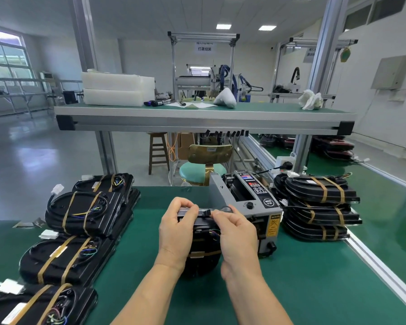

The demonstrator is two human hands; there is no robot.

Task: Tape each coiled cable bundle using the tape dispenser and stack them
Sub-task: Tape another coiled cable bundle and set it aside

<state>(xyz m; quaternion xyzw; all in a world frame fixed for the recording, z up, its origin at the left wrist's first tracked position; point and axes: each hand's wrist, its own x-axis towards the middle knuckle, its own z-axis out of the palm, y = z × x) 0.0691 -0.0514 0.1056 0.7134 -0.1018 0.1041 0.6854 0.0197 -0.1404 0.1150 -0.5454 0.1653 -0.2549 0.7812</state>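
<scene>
Black bundle (204, 233), 2 hands (177, 231) (239, 235), 1 dispenser (252, 192)

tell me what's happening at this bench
A person holds a black coiled cable bundle upright on the green bench mat. The left hand grips its top edge while the right hand pinches what looks like a clear tape strip there, beside the grey tape dispenser. Banded bundles lie piled on both sides.
</scene>
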